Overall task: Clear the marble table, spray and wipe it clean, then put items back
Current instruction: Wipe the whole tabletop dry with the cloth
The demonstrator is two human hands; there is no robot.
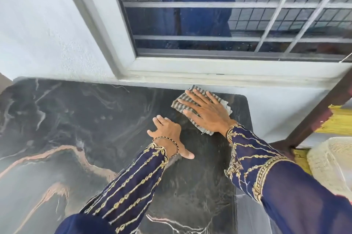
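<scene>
The dark marble table [76,123] with white and copper veins fills the lower left and middle. A striped grey and white cloth [179,103] lies on its far right corner, close to the wall. My right hand [206,109] presses flat on the cloth, fingers spread, covering most of it. My left hand [167,134] rests on the bare marble just left of the cloth, fingers spread, holding nothing. Both arms wear dark blue sleeves with gold embroidery. No other items stand on the visible tabletop.
A white wall and a barred window [209,24] with its sill rise right behind the table. To the right stand a dark wooden frame [314,115], something yellow [339,121] and a cream woven object [329,163].
</scene>
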